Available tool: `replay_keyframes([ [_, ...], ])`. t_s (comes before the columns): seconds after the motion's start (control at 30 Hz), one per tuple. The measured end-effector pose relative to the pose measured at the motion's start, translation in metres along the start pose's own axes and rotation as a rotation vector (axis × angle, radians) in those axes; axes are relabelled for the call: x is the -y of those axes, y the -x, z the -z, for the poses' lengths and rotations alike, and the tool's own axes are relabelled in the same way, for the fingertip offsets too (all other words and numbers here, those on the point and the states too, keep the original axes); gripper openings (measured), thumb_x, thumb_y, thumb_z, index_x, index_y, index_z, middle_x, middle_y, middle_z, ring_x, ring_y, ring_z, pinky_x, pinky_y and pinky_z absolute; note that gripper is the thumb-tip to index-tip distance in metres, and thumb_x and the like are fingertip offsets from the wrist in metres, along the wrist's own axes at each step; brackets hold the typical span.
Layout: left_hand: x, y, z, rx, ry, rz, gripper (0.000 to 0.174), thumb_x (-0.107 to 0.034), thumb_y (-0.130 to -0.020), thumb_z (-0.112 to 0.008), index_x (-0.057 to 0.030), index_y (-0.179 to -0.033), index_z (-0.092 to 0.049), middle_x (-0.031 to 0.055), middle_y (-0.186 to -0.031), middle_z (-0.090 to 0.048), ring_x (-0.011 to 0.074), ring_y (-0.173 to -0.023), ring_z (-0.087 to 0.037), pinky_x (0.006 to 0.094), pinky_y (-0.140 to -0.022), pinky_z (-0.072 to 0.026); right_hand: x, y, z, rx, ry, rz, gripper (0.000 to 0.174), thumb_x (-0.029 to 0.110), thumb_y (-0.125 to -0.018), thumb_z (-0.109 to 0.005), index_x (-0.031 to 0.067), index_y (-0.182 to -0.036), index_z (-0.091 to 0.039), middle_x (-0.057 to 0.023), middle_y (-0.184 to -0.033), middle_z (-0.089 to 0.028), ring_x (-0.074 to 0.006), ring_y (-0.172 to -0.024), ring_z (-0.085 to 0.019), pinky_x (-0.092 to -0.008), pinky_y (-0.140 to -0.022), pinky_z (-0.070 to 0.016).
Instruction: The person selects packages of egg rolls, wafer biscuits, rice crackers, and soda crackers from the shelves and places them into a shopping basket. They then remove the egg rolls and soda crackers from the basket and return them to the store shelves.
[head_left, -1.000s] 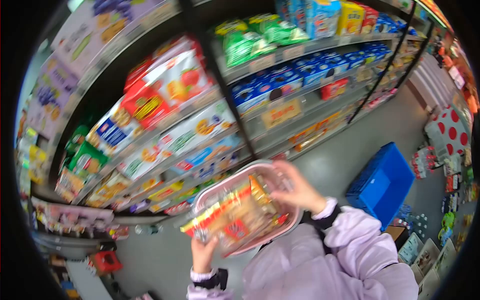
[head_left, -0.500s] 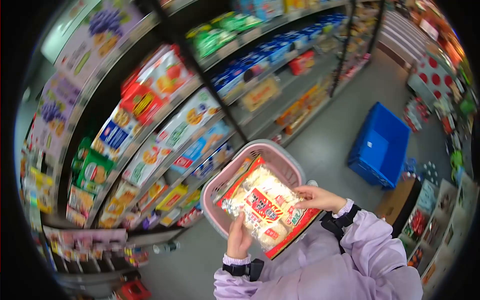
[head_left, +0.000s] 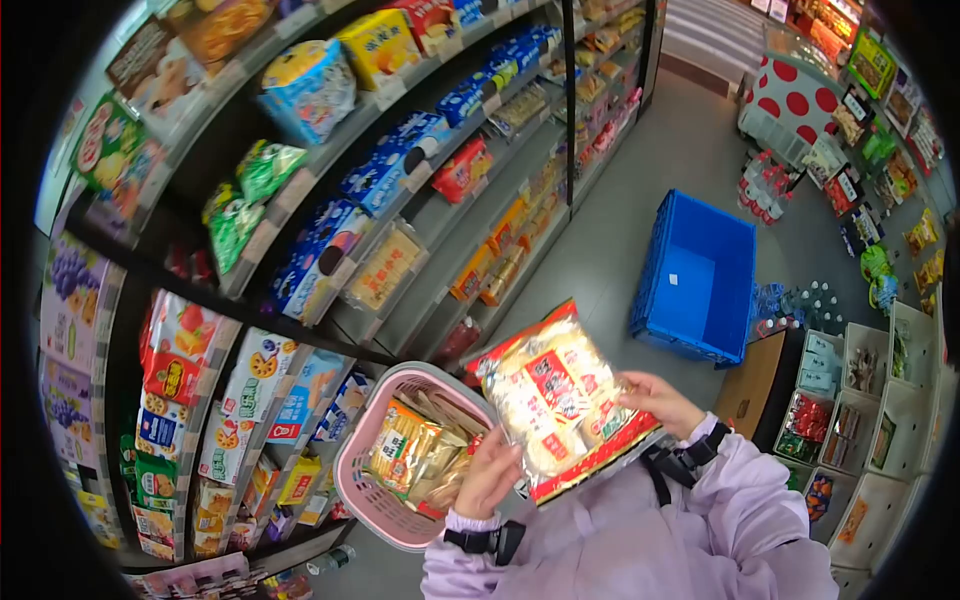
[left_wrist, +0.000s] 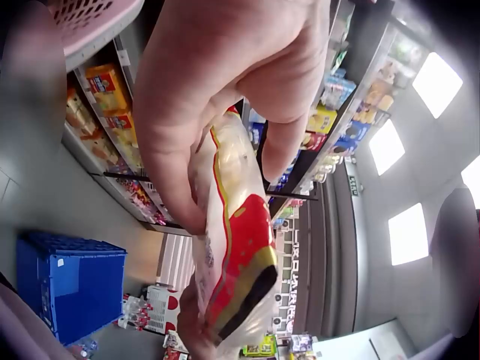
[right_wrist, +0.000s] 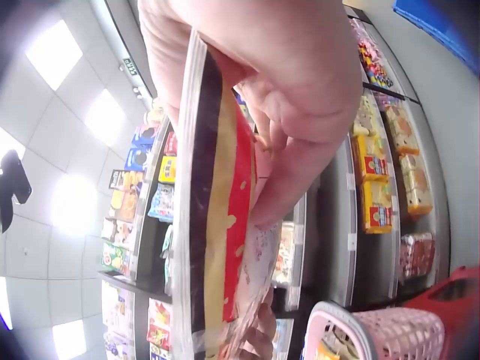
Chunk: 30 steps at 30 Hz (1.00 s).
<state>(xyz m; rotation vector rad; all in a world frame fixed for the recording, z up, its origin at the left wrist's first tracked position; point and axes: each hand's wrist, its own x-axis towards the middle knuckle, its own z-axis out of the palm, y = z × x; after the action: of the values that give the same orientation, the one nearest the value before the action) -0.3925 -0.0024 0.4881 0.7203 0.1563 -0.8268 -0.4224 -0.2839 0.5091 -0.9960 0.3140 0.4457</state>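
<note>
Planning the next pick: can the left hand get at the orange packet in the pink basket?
Probably not: the left hand pinches the snack bag, though the orange packet lies uncovered in the open basket.

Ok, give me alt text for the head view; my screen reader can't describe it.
A person's left hand and right hand hold a red-edged snack pack, right of a pink basket containing packets. Stocked shelves line the left; a blue crate stands on the floor beyond.
</note>
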Motion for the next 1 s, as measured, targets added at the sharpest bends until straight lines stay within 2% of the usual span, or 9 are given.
replay_keyframes([
  [0.13, 0.004, -0.090, -0.044, -0.017, -0.069, 0.007, 0.054, 0.003, -0.082, -0.050, -0.0021, -0.131, -0.027, 0.0121, -0.123, -0.046, 0.0218, -0.109, -0.050, 0.0357, -0.092, -0.0424, 0.058, -0.018, 0.060, -0.039, 0.024, 0.032, 0.043, 0.011, -0.084, -0.056, -0.0031, -0.121, -0.040, -0.0088, -0.111, -0.055, -0.0118, -0.097, -0.055, -0.0258, -0.086, -0.0439],
  [0.23, 0.011, -0.145, -0.066, -0.020, -0.033, 0.019, 0.053, 0.002, -0.084, -0.049, -0.0045, -0.131, -0.025, 0.0104, -0.116, -0.051, 0.0181, -0.101, -0.055, 0.0324, -0.084, -0.0475, 0.099, -0.031, 0.101, -0.062, 0.058, -0.003, 0.042, 0.013, -0.085, -0.053, -0.0035, -0.121, -0.039, -0.0088, -0.112, -0.054, -0.0122, -0.097, -0.055, -0.0260, -0.086, -0.0439],
  [0.37, 0.002, -0.189, -0.091, -0.044, -0.010, 0.029, 0.051, 0.000, -0.084, -0.051, -0.0026, -0.130, -0.028, 0.0102, -0.112, -0.054, 0.0174, -0.099, -0.056, 0.0318, -0.083, -0.0477, 0.127, -0.049, 0.141, -0.076, 0.044, -0.070, 0.042, 0.018, -0.088, -0.050, -0.0039, -0.122, -0.037, -0.0100, -0.114, -0.051, -0.0135, -0.101, -0.053, -0.0272, -0.087, -0.0440],
  [0.47, -0.006, -0.211, -0.088, -0.098, -0.041, 0.011, 0.049, 0.001, -0.084, -0.051, -0.0008, -0.128, -0.030, 0.0106, -0.111, -0.055, 0.0176, -0.098, -0.056, 0.0308, -0.084, -0.0471, 0.129, -0.074, 0.164, -0.012, -0.122, -0.125, 0.043, 0.021, -0.090, -0.047, -0.0025, -0.124, -0.035, -0.0104, -0.113, -0.051, -0.0141, -0.102, -0.051, -0.0277, -0.086, -0.0436],
  [0.6, -0.025, -0.234, -0.069, -0.201, 0.006, 0.028, 0.043, 0.003, -0.083, -0.049, -0.0001, -0.124, -0.034, 0.0127, -0.113, -0.053, 0.0197, -0.101, -0.055, 0.0319, -0.087, -0.0456, 0.123, -0.100, 0.184, 0.051, -0.109, -0.176, 0.045, 0.024, -0.089, -0.048, -0.0013, -0.124, -0.035, -0.0103, -0.113, -0.052, -0.0162, -0.103, -0.052, -0.0294, -0.083, -0.0454],
  [0.63, -0.033, -0.244, -0.065, -0.201, 0.013, 0.025, 0.043, 0.003, -0.083, -0.048, 0.0000, -0.124, -0.034, 0.0129, -0.114, -0.053, 0.0203, -0.101, -0.055, 0.0322, -0.087, -0.0454, 0.136, -0.104, 0.178, 0.006, -0.124, -0.282, 0.048, 0.025, -0.088, -0.050, -0.0018, -0.125, -0.035, -0.0112, -0.112, -0.053, -0.0177, -0.100, -0.055, -0.0301, -0.081, -0.0471],
  [0.7, -0.048, -0.256, -0.056, -0.210, 0.027, 0.039, 0.042, 0.004, -0.083, -0.047, 0.0001, -0.123, -0.034, 0.0134, -0.115, -0.052, 0.0215, -0.102, -0.054, 0.0328, -0.088, -0.0449, 0.140, -0.119, 0.180, 0.008, -0.100, -0.338, 0.046, 0.024, -0.087, -0.052, -0.0024, -0.122, -0.038, -0.0121, -0.107, -0.055, -0.0180, -0.094, -0.057, -0.0295, -0.078, -0.0487],
  [0.87, -0.083, -0.316, -0.041, -0.169, 0.025, 0.069, 0.039, 0.000, -0.086, -0.041, 0.0008, -0.124, -0.032, 0.0164, -0.118, -0.049, 0.0269, -0.107, -0.051, 0.0427, -0.091, -0.0430, 0.154, -0.171, 0.182, -0.104, -0.136, -0.289, 0.035, 0.020, -0.086, -0.054, -0.0028, -0.112, -0.048, -0.0109, -0.095, -0.059, -0.0155, -0.084, -0.060, -0.0264, -0.075, -0.0501],
  [1.0, -0.104, -0.374, -0.033, -0.178, 0.066, 0.072, 0.042, -0.002, -0.087, -0.042, -0.0020, -0.127, -0.029, 0.0142, -0.121, -0.047, 0.0259, -0.108, -0.050, 0.0415, -0.090, -0.0436, 0.176, -0.223, 0.192, -0.248, -0.155, -0.208, 0.025, 0.015, -0.086, -0.054, -0.0011, -0.105, -0.052, -0.0088, -0.088, -0.061, -0.0145, -0.077, -0.061, -0.0256, -0.071, -0.0513],
])
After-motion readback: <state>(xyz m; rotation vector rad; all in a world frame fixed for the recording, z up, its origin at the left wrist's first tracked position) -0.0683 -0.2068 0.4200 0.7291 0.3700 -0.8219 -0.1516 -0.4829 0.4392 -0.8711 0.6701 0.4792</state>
